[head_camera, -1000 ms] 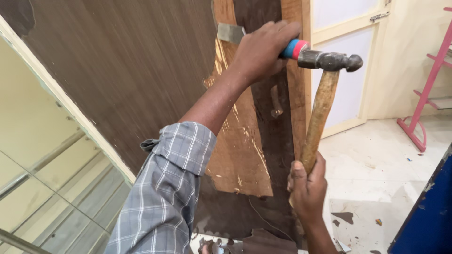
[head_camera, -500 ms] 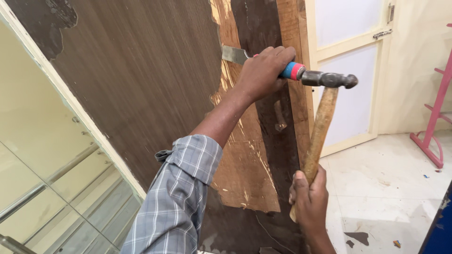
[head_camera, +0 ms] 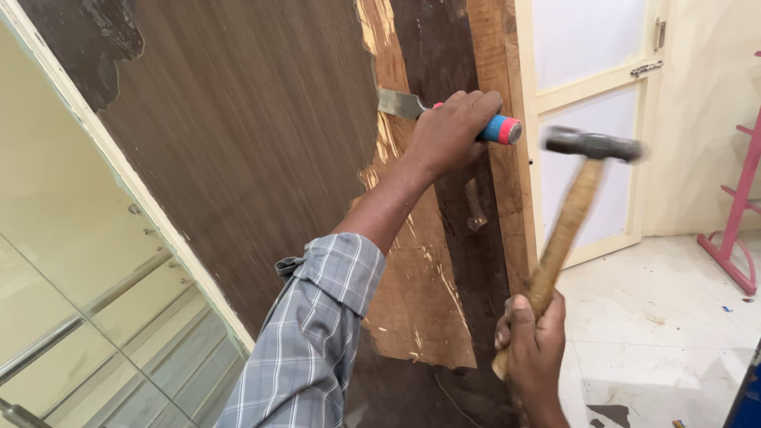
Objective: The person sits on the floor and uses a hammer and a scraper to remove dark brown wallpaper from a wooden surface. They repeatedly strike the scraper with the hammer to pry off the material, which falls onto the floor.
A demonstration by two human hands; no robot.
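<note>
Right hand (head_camera: 529, 342) nearest, fist wrapped round wooden handle of hammer (head_camera: 572, 214); head blurred, just right of chisel butt, apart from it. Left hand (head_camera: 448, 131) higher up, fingers curled round chisel (head_camera: 412, 105), blade wedged under edge of dark veneer (head_camera: 238, 158). Judged partway — bare wood strip (head_camera: 412, 293) exposed below left hand; broad veneer left of it still stuck. Beyond right hand: cream door (head_camera: 587, 95), pink rack (head_camera: 733, 230) — neither obstructs.
</note>
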